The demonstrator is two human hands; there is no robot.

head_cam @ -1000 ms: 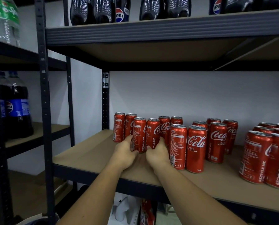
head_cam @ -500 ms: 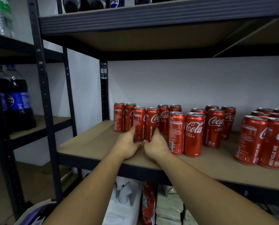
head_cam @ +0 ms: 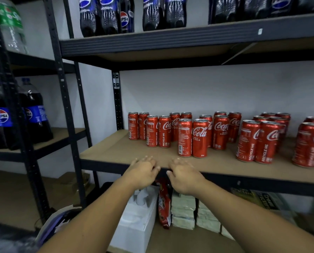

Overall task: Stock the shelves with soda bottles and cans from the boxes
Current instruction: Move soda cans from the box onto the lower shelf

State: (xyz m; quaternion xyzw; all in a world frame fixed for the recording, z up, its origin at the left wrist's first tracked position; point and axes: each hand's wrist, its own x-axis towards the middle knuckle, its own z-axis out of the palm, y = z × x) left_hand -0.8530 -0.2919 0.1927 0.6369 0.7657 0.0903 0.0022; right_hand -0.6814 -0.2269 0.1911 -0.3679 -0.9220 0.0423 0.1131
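Several red cola cans stand upright in pairs on the middle shelf. The pair of cans nearest my hands stands free, left of a taller-looking front pair. My left hand and my right hand hover side by side at the shelf's front edge, fingers spread and relaxed, holding nothing and a little short of the cans. Dark Pepsi bottles line the top shelf.
More Pepsi bottles and a clear green-labelled bottle stand on the left rack. Under the shelf sit a white box, a red packet and stacked pale packs. Black uprights frame the shelves.
Both hands have let go of the pair of cans and drawn back from them to the shelf's front edge. The cans stay standing on the shelf.
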